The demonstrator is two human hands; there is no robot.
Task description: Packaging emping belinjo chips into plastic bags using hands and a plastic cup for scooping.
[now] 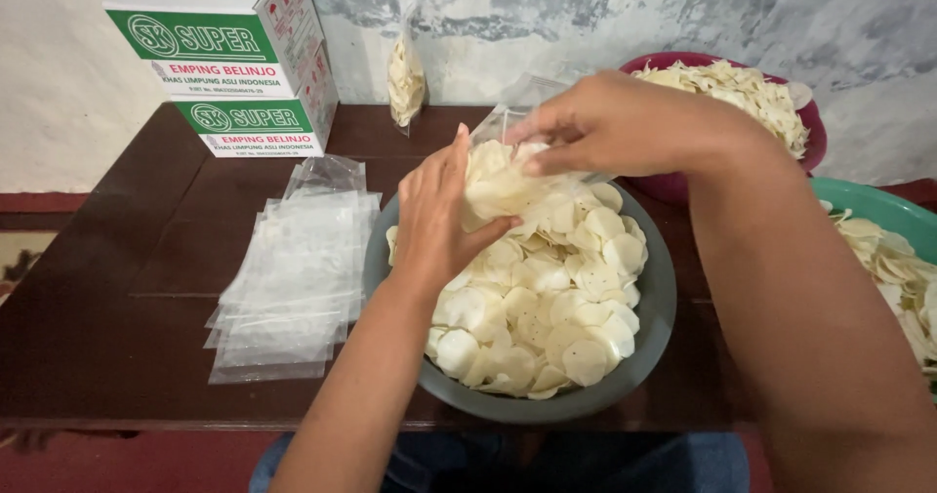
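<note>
A grey bowl (656,329) heaped with pale round chips (547,308) sits on the dark wooden table (117,308) in front of me. Over its far side my left hand (439,215) holds a clear plastic bag (517,112) from below, its fingers cupped around a bunch of chips (498,185) at the bag's mouth. My right hand (605,122) grips the bag's upper edge from the right, fingers bent around it. The bag is partly filled with chips.
A stack of empty clear bags (293,278) lies left of the bowl. Two white and green cartons (234,63) stand at the back left, a filled bag (406,78) leans on the wall. A red bowl (815,132) and a green bowl (878,205) of chips are on the right.
</note>
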